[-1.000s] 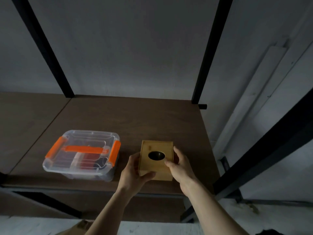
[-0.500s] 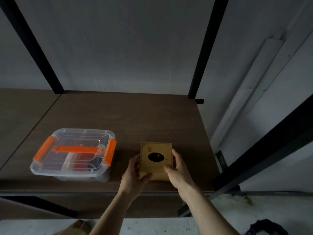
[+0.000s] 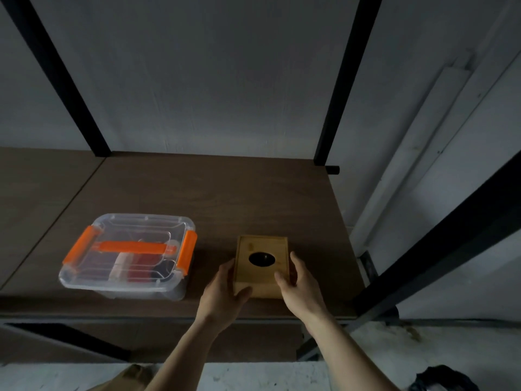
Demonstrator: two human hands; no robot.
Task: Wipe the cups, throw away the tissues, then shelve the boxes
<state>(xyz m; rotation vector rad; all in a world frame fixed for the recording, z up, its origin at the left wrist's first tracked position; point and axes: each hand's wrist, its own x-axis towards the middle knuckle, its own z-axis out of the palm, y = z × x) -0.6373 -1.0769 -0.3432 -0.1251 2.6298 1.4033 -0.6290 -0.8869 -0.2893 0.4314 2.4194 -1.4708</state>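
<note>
A small wooden tissue box [image 3: 262,249] with a dark oval hole in its top stands on the brown shelf board [image 3: 214,193], near the front edge. My left hand [image 3: 225,292] grips its left side, thumb against the front face. My right hand [image 3: 298,283] grips its right side, thumb on the top. To the left, a clear plastic box [image 3: 127,258] with orange latches and an orange handle sits on the same shelf, lid shut, with red and white contents showing through.
Black metal uprights [image 3: 346,80] rise behind the shelf, and a thick black beam [image 3: 439,244] slants past its right end. A white wall stands behind. A dark object [image 3: 442,379] lies on the pale floor at the lower right.
The wooden box, held in both hands, sits slightly farther back on the shelf. The view has shifted a little. The clear box has not moved.
</note>
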